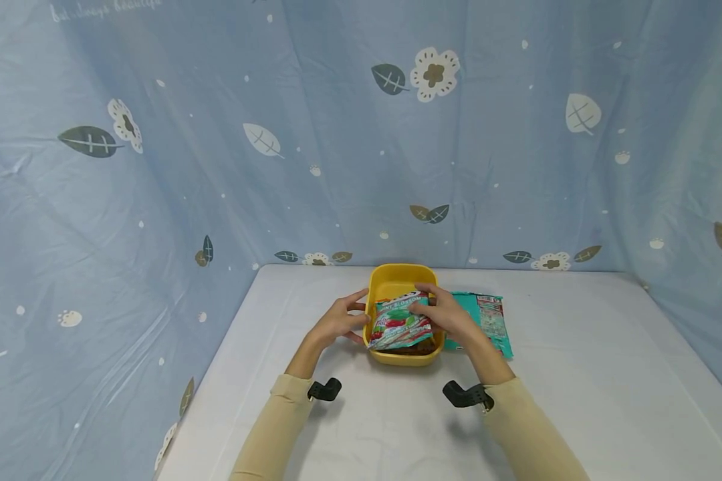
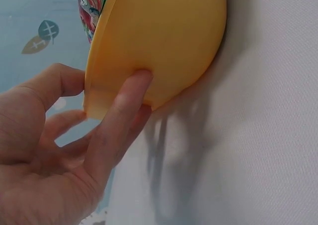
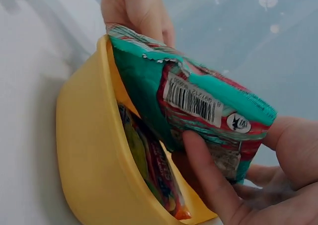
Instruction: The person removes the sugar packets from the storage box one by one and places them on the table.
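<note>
A yellow plastic container (image 1: pixel 404 359) stands on the white table. At its left side my left hand (image 1: pixel 337 319) holds its wall; in the left wrist view, fingers (image 2: pixel 121 108) press the outside and others meet the rim. My right hand (image 1: pixel 448 314) grips a teal and red candy bag (image 1: pixel 397 327) with "BLOSSOM" printed on it. That bag is tilted over the container's opening, its barcode side visible in the right wrist view. Beneath it, another colourful packet (image 3: pixel 151 165) lies inside the container. The rest of the contents is hidden by the bag.
A second teal packet (image 1: pixel 496 322) lies flat on the table (image 1: pixel 577 374), just right of the container and partly behind my right hand. A blue patterned curtain (image 1: pixel 349 133) hangs along the table's back and left edges.
</note>
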Demonstrator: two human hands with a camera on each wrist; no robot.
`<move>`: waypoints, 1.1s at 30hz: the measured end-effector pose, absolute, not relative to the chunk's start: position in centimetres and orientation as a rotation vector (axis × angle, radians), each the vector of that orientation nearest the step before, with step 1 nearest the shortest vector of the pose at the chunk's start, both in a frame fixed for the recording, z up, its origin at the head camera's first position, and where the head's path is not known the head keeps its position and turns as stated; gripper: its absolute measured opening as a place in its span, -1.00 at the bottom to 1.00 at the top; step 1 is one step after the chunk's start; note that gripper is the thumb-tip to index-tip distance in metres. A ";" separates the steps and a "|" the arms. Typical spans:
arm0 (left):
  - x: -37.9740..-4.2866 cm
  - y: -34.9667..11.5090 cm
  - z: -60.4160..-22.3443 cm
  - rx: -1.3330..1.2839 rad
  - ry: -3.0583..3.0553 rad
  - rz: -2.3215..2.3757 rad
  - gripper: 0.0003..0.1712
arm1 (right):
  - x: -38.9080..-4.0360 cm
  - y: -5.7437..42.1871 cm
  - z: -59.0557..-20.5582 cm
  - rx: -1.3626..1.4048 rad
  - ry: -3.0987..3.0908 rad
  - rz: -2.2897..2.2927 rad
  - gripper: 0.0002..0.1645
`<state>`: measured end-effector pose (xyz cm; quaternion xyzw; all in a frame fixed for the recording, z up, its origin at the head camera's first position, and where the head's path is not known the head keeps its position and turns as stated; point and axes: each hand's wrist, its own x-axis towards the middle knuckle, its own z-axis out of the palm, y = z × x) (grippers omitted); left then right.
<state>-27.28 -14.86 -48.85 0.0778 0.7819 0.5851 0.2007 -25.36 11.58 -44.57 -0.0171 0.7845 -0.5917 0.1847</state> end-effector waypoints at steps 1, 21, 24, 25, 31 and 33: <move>-27.3 -14.9 -48.8 0.218 2.185 1.635 -0.13 | -25.4 11.7 -44.5 -0.043 2.212 -1.664 -0.19; -27.5 -14.8 -49.0 0.195 2.181 1.639 -0.14 | -25.3 12.8 -44.0 -0.157 2.560 -1.340 -0.22; -27.6 -14.8 -48.9 0.185 2.181 1.636 -0.14 | -25.4 13.0 -44.0 -0.176 2.555 -1.369 -0.21; -27.6 -14.8 -49.0 0.185 2.183 1.635 -0.14 | -25.4 13.0 -44.0 -0.186 2.553 -1.380 -0.21; -27.7 -14.8 -49.0 0.180 2.189 1.640 -0.14 | -25.2 13.6 -43.9 -0.217 2.461 -1.523 -0.20; -27.6 -14.7 -49.0 0.171 2.192 1.635 -0.13 | -25.1 13.8 -43.8 -0.221 2.445 -1.554 -0.20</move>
